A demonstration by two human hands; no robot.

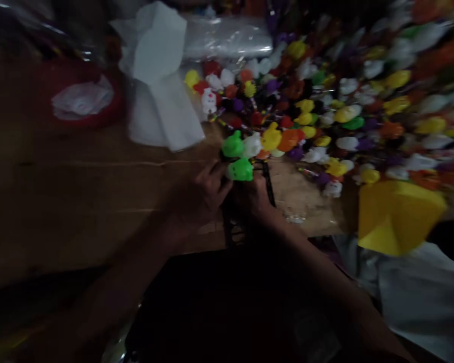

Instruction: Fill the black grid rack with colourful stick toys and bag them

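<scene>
In dim light, my left hand [211, 187] has its fingers curled at the left side of a small bright green toy figure [240, 170] with dark dots on it. My right hand [259, 195] is closed just below and right of that figure; whatever is in its fingers is hidden. Both hands are over a black slotted rack [235, 233] on the wooden table. Directly beyond them, a second green figure [233, 144], a white figure [252, 145], a yellow figure [271, 136] and an orange figure [288, 140] sit close together.
Colourful small toy figures [310, 111] cover the back and right of the table [79, 201]. White sheets [174, 108] and a clear plastic roll [229, 38] lie behind. A red bowl [117, 98] holding clear plastic is left. A yellow piece [397, 217] lies at the right edge.
</scene>
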